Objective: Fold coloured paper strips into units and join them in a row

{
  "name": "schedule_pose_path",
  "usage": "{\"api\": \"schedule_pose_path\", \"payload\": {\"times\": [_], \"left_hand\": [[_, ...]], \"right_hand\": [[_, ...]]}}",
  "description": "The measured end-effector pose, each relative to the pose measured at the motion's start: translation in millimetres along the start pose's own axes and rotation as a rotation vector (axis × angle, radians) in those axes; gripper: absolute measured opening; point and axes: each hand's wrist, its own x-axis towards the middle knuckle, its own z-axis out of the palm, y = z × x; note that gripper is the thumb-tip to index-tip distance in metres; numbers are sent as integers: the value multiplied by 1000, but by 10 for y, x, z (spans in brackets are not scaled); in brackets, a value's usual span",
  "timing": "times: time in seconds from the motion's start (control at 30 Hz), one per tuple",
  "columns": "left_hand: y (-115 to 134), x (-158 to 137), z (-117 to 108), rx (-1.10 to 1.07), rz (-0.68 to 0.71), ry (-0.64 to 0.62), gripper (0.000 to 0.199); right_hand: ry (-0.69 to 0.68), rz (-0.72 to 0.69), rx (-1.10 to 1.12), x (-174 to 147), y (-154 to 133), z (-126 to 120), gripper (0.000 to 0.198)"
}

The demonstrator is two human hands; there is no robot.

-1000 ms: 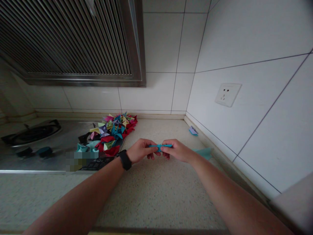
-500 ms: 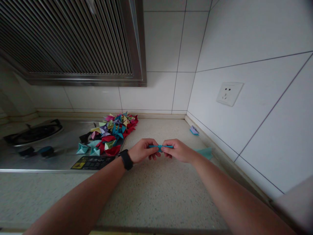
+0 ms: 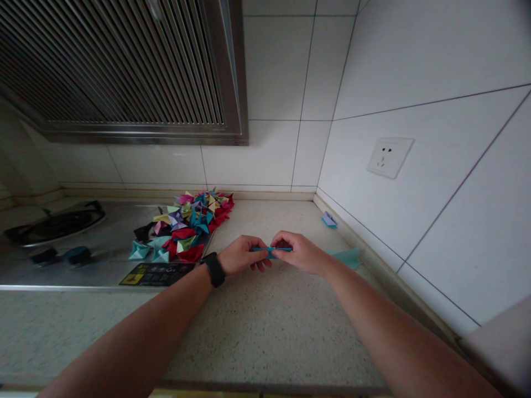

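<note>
A small folded piece of blue paper point(image 3: 270, 250) is held level above the counter, between my two hands. My left hand point(image 3: 244, 254), with a black watch on its wrist, pinches the paper's left end between thumb and fingers. On the right end, my right hand point(image 3: 296, 251) grips with thumb and bent forefinger. The fingers hide much of the paper's folds. Left of my hands lies a heap of folded paper shapes point(image 3: 191, 221) in red, blue, purple, yellow and pale teal. Behind my right wrist lies a light teal paper sheet point(image 3: 348, 257).
The heap rests partly on a steel gas stove point(image 3: 112, 235) with knobs point(image 3: 78, 255) at its front. Small lilac and blue paper pieces point(image 3: 329, 220) lie by the right wall. A range hood point(image 3: 145, 135) hangs above, and a socket point(image 3: 390, 157) is on the tiles.
My right hand's fingers have shifted and curled up along the blue paper, closer to my left hand. My left hand keeps its hold almost unmoved.
</note>
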Motion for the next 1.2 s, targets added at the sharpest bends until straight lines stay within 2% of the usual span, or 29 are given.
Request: {"api": "schedule_pose_path", "payload": {"times": [0.17,0.3,0.37,0.6,0.8,1.2], "left_hand": [[-14,-4,13,191,-11,-6,32],[-9,-8,7,524,101,76,28],[-10,-5,8,611,132,94,25],[-15,0,37,707,42,13,24],[-9,-5,71,749,50,-7,25],[-8,14,43,687,11,-82,25]], "right_hand": [[-44,58,-58,4,-17,10,13],[-103,126,-137,6,20,21,13],[-140,160,-164,6,43,30,14],[-269,199,-262,-6,38,44,17],[-279,185,-324,-12,2,50,14],[-339,181,-327,-3,23,0,16]]}}
